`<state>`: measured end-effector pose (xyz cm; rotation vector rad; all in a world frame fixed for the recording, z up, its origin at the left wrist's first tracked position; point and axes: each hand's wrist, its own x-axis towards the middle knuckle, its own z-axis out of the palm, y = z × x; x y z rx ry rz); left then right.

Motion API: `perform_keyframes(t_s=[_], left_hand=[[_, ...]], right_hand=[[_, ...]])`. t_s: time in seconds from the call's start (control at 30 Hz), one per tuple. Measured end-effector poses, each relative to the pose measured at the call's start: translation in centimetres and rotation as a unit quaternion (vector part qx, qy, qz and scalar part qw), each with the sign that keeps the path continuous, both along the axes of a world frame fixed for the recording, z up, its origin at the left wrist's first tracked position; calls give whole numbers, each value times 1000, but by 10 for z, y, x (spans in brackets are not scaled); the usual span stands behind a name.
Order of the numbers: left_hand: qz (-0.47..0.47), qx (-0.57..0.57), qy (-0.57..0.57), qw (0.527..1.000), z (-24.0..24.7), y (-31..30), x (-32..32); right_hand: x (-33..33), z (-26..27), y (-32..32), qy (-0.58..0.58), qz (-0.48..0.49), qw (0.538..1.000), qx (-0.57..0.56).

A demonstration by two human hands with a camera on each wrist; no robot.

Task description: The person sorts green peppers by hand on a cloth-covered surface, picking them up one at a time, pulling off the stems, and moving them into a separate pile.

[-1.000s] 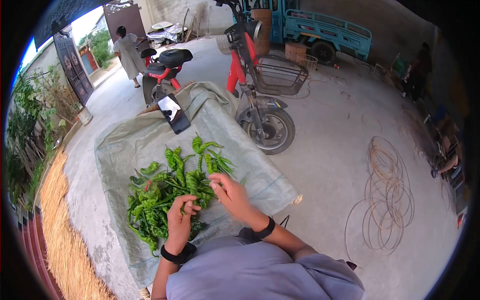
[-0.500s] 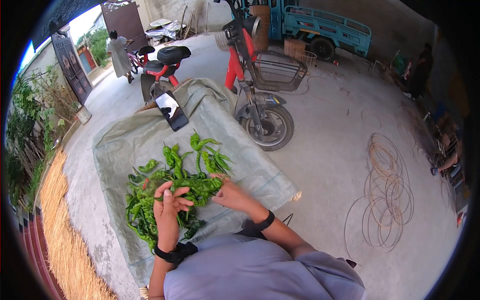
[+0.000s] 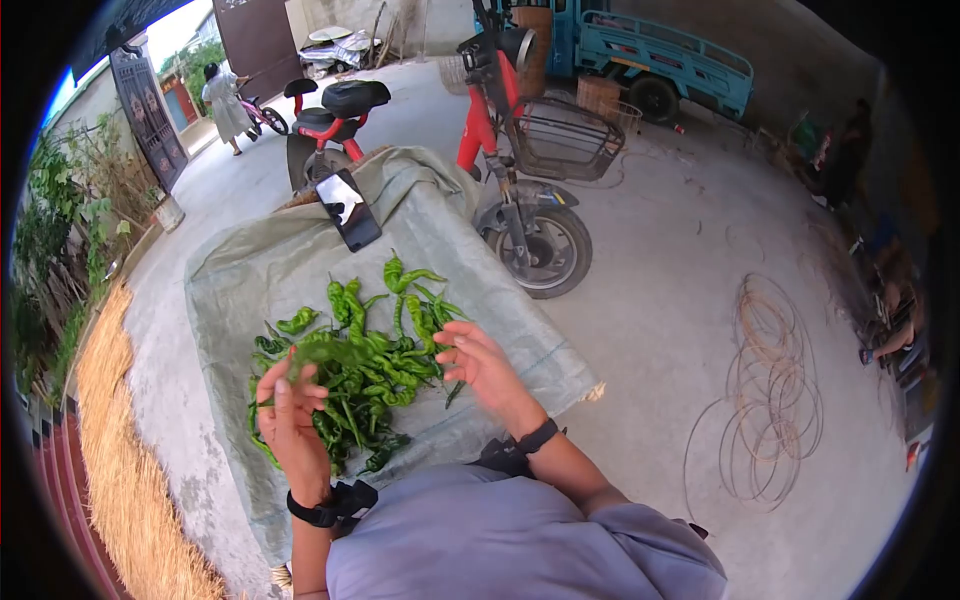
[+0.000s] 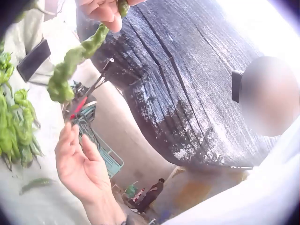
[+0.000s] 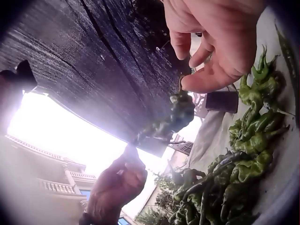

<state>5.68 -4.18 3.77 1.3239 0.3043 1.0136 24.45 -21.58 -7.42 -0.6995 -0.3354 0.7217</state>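
Observation:
My left hand point(image 3: 292, 432), over the left side of the pepper pile point(image 3: 375, 385), pinches one end of a long, wrinkled green pepper point(image 3: 335, 351). That pepper point(image 4: 70, 72) slants out from the pinching fingers of the left hand point(image 4: 105, 10) in the left wrist view. The right hand point(image 3: 490, 375) is raised at the pile's right side, fingers loosely bent, holding nothing. A gap separates it point(image 4: 84, 173) from the pepper's free end. In the right wrist view, the pepper's stem end point(image 5: 182, 101) appears beside the right hand's fingertips point(image 5: 194, 84).
The peppers lie on a grey-green woven sheet point(image 3: 235, 275). A phone point(image 3: 350, 212) rests near its far edge. Beyond are a red electric scooter point(image 3: 478, 130) and a blue cargo vehicle point(image 3: 670, 60). Coiled wire point(image 3: 775, 400) lies on the ground at right; straw point(image 3: 140, 450) at left.
The left hand has moved left, carrying the pepper end. The right hand, earlier at the pepper's other end, is now apart from it with its fingers loosened. In the background a person has walked left.

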Motion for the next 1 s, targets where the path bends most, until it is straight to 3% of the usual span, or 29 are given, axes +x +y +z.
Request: perform_keyframes(t_s=[0.07,0.1,0.17,0.27,0.37,0.4,0.53,0.67,0.77,0.87,1.0], left_hand=[[47,80,20,995,6,1,-7],[79,123,30,989,8,0,-7],[121,195,46,972,1,4,-6],[125,286,197,929,-19,12,-6],[21,150,201,968,-13,-10,2],[-2,108,202,973,-11,-15,2],[-126,239,216,938,-40,-7,7],[-255,265,294,882,-47,-15,11],[-315,290,356,831,-48,-15,12],[-334,219,343,850,-59,-10,12],[-333,200,336,858,-63,-8,11]], right_hand=[[1,-6,2,-97,-59,985,-133],[-1,-8,4,-209,-97,948,-219],[-6,-12,6,-418,-169,811,-372],[-16,-31,12,-603,-190,663,-400],[-21,-34,11,-661,-143,613,-410],[-20,-33,12,-658,-149,614,-410],[-20,-38,20,-627,-119,616,-463],[-19,-41,30,-619,-102,602,-494],[-15,-48,29,-562,-90,666,-482],[-20,-36,22,-521,-122,726,-432],[-24,-1,16,-452,-59,789,-413]])
